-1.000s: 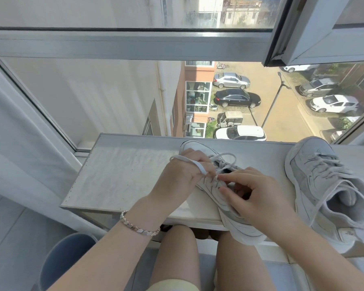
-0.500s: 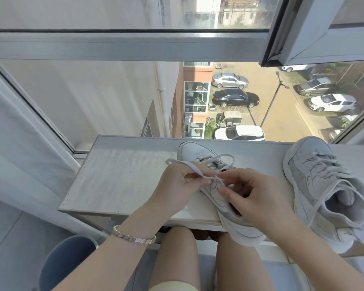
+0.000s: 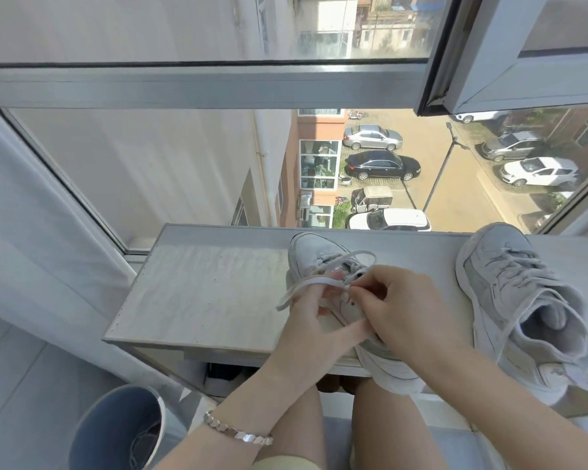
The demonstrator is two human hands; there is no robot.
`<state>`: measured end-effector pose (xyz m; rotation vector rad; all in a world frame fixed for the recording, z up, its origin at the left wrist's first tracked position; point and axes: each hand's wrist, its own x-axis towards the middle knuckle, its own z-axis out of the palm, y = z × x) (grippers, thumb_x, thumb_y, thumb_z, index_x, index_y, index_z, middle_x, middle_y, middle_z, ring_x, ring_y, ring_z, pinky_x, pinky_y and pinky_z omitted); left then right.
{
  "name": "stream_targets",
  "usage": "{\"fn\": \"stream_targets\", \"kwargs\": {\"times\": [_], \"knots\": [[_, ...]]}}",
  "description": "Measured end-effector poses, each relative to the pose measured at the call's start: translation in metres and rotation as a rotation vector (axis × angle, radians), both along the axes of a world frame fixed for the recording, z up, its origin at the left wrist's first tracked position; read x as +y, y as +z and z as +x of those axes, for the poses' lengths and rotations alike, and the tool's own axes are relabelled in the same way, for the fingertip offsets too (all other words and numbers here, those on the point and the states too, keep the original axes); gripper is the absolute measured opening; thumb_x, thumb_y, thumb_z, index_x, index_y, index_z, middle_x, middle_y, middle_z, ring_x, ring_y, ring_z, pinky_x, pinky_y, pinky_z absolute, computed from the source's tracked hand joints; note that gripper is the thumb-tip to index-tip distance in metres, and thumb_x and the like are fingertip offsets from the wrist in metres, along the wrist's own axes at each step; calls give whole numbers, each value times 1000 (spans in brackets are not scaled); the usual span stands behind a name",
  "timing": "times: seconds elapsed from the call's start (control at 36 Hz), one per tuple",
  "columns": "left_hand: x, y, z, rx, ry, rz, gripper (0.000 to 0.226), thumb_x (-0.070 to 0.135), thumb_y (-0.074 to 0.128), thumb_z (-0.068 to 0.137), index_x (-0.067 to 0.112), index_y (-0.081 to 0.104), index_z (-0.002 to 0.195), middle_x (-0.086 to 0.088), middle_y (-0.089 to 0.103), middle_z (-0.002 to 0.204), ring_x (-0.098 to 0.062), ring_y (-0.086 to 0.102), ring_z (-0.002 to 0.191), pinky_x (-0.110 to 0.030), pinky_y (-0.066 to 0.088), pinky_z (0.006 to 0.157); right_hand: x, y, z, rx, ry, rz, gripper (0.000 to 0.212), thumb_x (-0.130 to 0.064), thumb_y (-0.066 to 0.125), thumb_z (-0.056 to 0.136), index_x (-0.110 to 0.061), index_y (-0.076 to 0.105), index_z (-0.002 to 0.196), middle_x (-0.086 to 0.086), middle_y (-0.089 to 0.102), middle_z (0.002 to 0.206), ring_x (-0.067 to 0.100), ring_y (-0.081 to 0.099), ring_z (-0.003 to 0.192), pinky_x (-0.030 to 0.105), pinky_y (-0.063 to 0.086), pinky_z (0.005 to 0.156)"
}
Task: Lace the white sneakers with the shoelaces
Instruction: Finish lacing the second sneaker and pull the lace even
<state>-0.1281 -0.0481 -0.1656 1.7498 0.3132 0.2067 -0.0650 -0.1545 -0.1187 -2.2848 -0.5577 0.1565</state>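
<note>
While the left hand grips a loop of shoelace and the right hand pinches the same lace at an eyelet, the white sneaker lies on the desk, its heel hanging past the near edge. Left of the hands the desk top stretches wide. The second sneaker sits apart on the right. A window backs the desk; a blue bin stands below.

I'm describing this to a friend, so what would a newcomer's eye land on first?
Two hands work over a white sneaker on the ledge: the left hand grips its shoelace, the right hand pinches it by an eyelet. A second sneaker lies at the right, parked cars below.
</note>
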Motion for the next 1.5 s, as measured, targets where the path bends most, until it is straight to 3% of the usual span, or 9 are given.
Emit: {"fn": "stream_targets", "kwargs": {"times": [0.19, 0.33, 0.44, 0.58, 0.72, 0.86, 1.08, 1.33, 1.5], "knots": [[-5, -12, 8, -23, 114, 254, 67, 61, 63, 56, 39, 52, 119, 30, 34, 122, 9, 31, 124, -14, 30, 104, -4, 2, -2, -108, 37, 125, 27, -10, 61, 87, -28, 57, 68, -9, 62, 80, 7, 54, 77, 8, 36, 64], [1, -8, 16, 7, 102, 288, 42, 44, 61, 62, 49, 46, 101, 34, 31, 107, 12, 30, 107, -7, 29, 88, -12, 33, 0, 144, 65, 591, 21, -21, 34, 100, -18, 45, 83, -2, 71, 74, 12, 68, 77, 22, 50, 78], [11, -10, 18, 34, 81, 319, 51, 41, 64, 67, 38, 50, 116, 32, 32, 111, 3, 29, 112, -15, 29, 94, -33, 51, 17, 71, -100, 819, 26, -15, 29, 103, -19, 37, 78, -8, 45, 47, 8, 40, 44, 23, 41, 45], [19, -7, 20, 66, 58, 341, 50, 28, 70, 78, 34, 49, 123, 31, 31, 108, -2, 32, 118, -19, 30, 97, -72, 43, 57, -245, -405, 138, 14, -25, 38, 99, -17, 48, 92, 4, 57, 63, 18, 46, 52, 29, 33, 49], [20, -8, 21, 71, 57, 301, 51, 21, 67, 80, 30, 49, 128, 31, 31, 111, -4, 33, 122, -23, 32, 100, -65, 20, 61, -93, 8, -527, 33, -39, 49, 93, -25, 53, 123, 2, 55, 107, 16, 51, 88, 31, 42, 80], [21, -6, 21, 48, 70, 273, 47, 22, 65, 84, 28, 49, 128, 18, 36, 114, -7, 36, 124, -29, 35, 105, -33, 7, 36, -243, 326, -376, 37, -48, 48, 89, -25, 57, 117, -5, 41, 128, 15, 32, 125, 29, 27, 105], [23, -4, 22, 32, 70, 328, 44, 28, 60, 89, 27, 49, 131, 16, 36, 116, -5, 36, 122, -20, 32, 99, -15, -17, 31, -646, 367, -269, 32, -30, 43, 86, -14, 65, 70, 8, 62, 87, 28, 60, 78, 32, 46, 63], [30, -2, 26, 17, 12, 376, 29, 39, 56, 81, 42, 48, 109, 30, 34, 106, -7, 39, 116, -24, 33, 96, -44, 15, 10, -98, 381, 461, 37, -53, 40, 91, -28, 55, 69, -10, 56, 68, 8, 51, 65, 15, 38, 62], [29, 11, 21, -61, 118, 484, 27, 17, 62, 87, 34, 56, 107, 21, 43, 103, -7, 41, 111, -14, 32, 95, -44, 25, 21, 454, 102, 739, 36, -25, 44, 95, -15, 60, 64, 1, 53, 52, 15, 51, 51, 22, 48, 56]]}}
